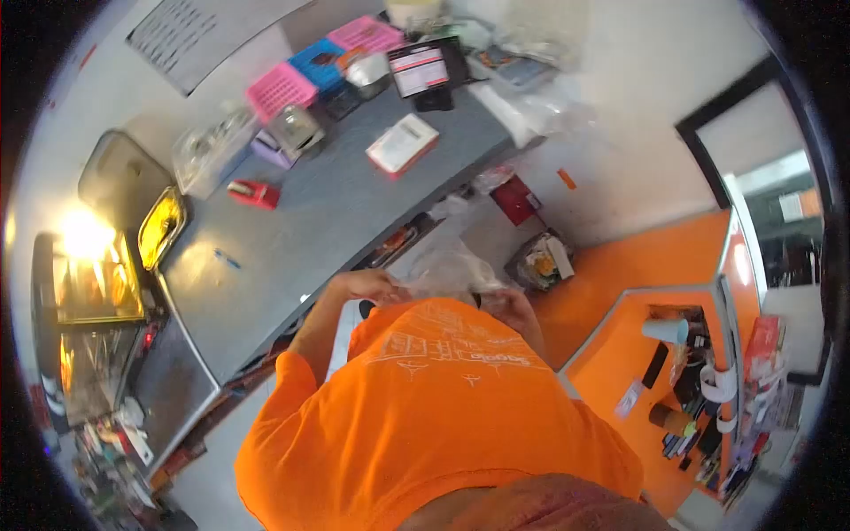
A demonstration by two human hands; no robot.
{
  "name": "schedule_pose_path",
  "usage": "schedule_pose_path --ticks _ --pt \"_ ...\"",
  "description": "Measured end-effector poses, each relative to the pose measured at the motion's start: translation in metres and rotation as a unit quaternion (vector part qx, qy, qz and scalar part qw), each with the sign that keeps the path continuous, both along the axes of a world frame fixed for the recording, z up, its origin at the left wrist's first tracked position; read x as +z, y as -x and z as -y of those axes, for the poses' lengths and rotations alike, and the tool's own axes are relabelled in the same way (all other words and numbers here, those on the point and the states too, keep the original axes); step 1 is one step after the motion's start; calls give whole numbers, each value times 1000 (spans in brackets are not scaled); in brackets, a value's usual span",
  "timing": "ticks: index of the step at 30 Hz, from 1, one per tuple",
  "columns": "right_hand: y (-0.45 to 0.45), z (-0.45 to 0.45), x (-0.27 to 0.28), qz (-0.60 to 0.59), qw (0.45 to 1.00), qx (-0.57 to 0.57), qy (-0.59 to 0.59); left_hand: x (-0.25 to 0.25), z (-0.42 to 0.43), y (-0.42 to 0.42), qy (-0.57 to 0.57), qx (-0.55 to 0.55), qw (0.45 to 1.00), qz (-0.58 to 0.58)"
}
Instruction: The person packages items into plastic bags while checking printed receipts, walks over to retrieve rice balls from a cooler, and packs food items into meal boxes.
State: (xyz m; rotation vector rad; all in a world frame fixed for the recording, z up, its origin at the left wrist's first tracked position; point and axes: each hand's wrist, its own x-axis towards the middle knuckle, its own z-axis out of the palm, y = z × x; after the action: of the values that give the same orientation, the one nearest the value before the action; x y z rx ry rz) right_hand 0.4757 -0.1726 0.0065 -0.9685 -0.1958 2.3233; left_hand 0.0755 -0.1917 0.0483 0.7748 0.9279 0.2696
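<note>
A clear, crumpled plastic bag (452, 267) is spread between my two hands, in front of my orange shirt. On its left side my left hand (370, 286) has its fingers closed on the bag's edge. My right hand (512, 308) is at the bag's right side, partly hidden by the shirt and blurred, with its fingers bent against the plastic. What lies inside the bag, if anything, cannot be made out.
Ahead, a grey counter (328, 208) holds a white and red box (403, 144), a red stapler-like object (254, 193), baskets (282, 91) and a screen (419, 71). A filled bin (542, 261) stands beyond my right hand. An orange counter (611, 354) is at right.
</note>
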Motion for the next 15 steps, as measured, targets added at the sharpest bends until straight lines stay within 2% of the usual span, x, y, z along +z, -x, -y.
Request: schedule_pose_path --ticks 1,3,4,6,7,8,9,10,11,13,14,15 --pt "20 -12 8 -154 988 9 25 4 10 27 9 63 995 79" --pt "64 -27 33 -171 964 188 -75 13 35 73 38 196 955 221" --pt "80 -35 32 -44 945 295 -133 23 46 94 54 262 919 290" --pt "118 -52 24 111 891 394 -196 47 62 134 108 412 814 395" --pt "135 -59 22 138 883 400 -204 66 73 143 22 389 875 288" --pt "154 -65 32 73 932 311 -172 87 83 146 -67 358 915 175" --pt "178 -72 54 8 965 220 -139 96 90 154 -156 321 932 58" --pt "199 -77 67 -56 985 128 -101 74 94 176 -345 163 898 -220" --pt "216 -80 69 3 969 193 -154 54 100 188 -295 283 895 -179" --pt "256 -76 65 105 910 310 -254 27 113 212 -183 497 843 -98" --pt "274 -77 57 244 862 242 -373 16 113 219 -165 575 801 33" --pt "289 -74 43 374 780 165 -474 18 112 216 -241 527 812 -78"
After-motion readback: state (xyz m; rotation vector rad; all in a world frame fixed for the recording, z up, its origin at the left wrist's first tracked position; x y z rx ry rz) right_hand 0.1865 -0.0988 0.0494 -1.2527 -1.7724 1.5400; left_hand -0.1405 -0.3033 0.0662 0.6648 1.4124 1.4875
